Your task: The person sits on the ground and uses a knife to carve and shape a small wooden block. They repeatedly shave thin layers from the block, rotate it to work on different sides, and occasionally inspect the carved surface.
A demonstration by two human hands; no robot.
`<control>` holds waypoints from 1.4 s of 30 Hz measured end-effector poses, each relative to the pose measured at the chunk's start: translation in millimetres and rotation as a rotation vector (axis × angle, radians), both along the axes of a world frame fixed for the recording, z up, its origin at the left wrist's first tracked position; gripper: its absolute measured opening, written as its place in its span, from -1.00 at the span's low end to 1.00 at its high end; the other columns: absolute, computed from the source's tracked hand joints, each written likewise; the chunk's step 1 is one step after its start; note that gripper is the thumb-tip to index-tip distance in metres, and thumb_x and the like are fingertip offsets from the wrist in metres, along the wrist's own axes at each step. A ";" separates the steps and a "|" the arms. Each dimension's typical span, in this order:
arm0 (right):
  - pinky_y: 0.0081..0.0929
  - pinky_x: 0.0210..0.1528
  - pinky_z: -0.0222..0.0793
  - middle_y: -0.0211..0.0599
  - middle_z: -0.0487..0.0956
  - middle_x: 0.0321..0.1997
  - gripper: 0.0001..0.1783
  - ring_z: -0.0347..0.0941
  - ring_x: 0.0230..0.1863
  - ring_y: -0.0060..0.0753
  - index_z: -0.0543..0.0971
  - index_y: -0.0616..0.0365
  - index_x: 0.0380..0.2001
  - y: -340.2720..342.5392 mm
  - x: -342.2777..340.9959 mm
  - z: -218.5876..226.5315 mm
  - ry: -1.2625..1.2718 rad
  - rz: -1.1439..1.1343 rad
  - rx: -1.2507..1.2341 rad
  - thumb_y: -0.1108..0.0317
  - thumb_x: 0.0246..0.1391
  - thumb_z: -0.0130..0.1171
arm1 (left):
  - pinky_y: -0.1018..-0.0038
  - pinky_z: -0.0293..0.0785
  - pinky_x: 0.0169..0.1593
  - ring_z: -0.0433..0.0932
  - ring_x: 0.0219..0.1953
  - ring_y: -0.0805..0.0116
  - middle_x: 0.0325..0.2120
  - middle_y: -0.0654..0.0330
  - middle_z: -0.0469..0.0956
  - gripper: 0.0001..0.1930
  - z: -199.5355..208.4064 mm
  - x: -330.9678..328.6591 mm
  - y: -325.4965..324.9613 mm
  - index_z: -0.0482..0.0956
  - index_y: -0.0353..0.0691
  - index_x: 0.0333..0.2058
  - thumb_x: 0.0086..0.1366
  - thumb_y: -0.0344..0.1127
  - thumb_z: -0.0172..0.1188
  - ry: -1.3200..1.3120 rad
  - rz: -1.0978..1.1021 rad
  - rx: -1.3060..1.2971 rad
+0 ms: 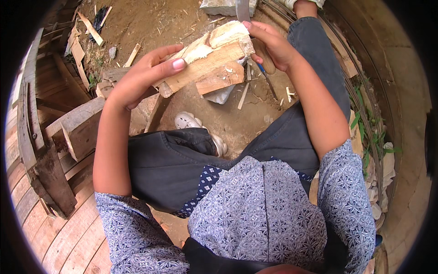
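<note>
while the left hand (146, 75) clamps the near-left end of the split wood block (207, 61), the block's long axis runs up and to the right, ending under the right hand (273, 45). that hand is closed on a wooden tool handle (264, 57) whose blade (242, 9) rises past the block's far end. both hands touch the wood, above bare dirt ground (150, 20).

Wooden planks (27, 114); grey stone (221, 7), white shoe (189, 121), wood splinters (91, 27)
</note>
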State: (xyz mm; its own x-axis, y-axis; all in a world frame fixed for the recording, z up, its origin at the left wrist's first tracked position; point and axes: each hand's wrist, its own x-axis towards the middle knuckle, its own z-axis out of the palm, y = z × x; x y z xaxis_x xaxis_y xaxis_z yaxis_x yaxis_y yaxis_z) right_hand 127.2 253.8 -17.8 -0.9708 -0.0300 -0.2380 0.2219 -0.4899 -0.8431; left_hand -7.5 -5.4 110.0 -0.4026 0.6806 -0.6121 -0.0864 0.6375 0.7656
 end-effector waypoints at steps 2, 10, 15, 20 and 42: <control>-0.69 -0.70 0.23 -0.39 0.41 -0.32 -0.50 0.58 -0.37 -0.49 0.44 0.14 -0.26 0.5 -0.5 -0.7 -0.009 0.017 -0.002 -0.14 0.20 0.20 | 0.36 0.31 0.23 0.45 0.16 0.11 0.12 -0.21 0.44 -0.02 -0.8 1.3 0.6 0.27 -0.51 0.27 0.10 0.19 0.34 0.038 -0.001 -0.013; -0.71 -0.64 0.25 -0.47 0.40 -0.34 -0.48 0.39 -0.38 -0.67 0.46 0.09 -0.19 -3.2 0.4 2.0 -0.064 0.016 0.016 -0.19 0.20 0.16 | 0.35 0.22 0.28 0.37 0.21 0.14 0.18 -0.11 0.39 -0.06 4.0 6.4 3.0 0.29 -0.36 0.29 0.12 0.24 0.28 0.157 -0.052 -0.121; -0.71 -0.62 0.25 -0.43 0.49 -0.29 -0.44 0.37 -0.42 -0.67 0.48 0.15 -0.05 -7.3 1.2 5.6 -0.053 -0.009 0.017 -0.17 0.28 0.05 | 0.33 0.39 0.15 0.46 0.12 0.21 0.15 -0.06 0.41 -0.09 -3.7 7.0 -4.0 0.30 -0.32 0.28 0.24 0.38 0.08 0.116 0.079 -0.062; -0.69 -0.61 0.26 -0.32 0.60 -0.18 -0.47 0.52 -0.37 -0.56 0.46 0.18 0.08 -6.2 2.6 -4.2 -0.045 -0.045 -0.058 -0.07 0.36 -0.07 | 0.41 0.64 -0.20 0.63 -0.14 0.33 0.08 -0.04 0.46 -0.15 5.5 10.0 6.0 0.34 -0.38 0.23 0.37 0.37 -0.15 -0.188 0.376 0.096; -0.68 -0.61 0.25 -0.28 0.62 -0.14 -0.47 0.59 -0.28 -0.48 0.46 0.18 0.09 -7.6 2.2 -3.4 -0.069 -0.014 -0.046 -0.06 0.37 -0.09 | 0.48 0.65 -0.24 0.67 -0.28 0.35 -0.06 -0.10 0.52 -0.06 -3.7 3.3 2.9 0.17 -0.62 0.24 0.35 0.32 -0.03 -0.167 0.357 0.092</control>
State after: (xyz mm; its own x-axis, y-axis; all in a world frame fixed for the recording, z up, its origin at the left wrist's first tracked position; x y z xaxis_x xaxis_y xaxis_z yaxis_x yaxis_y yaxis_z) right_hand 129.4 246.2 -21.2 -0.9524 -0.0291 -0.3033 0.2717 -0.5315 -0.8023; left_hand -4.2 -2.5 106.3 -0.5237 0.5708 -0.6324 -0.4179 0.4748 0.7745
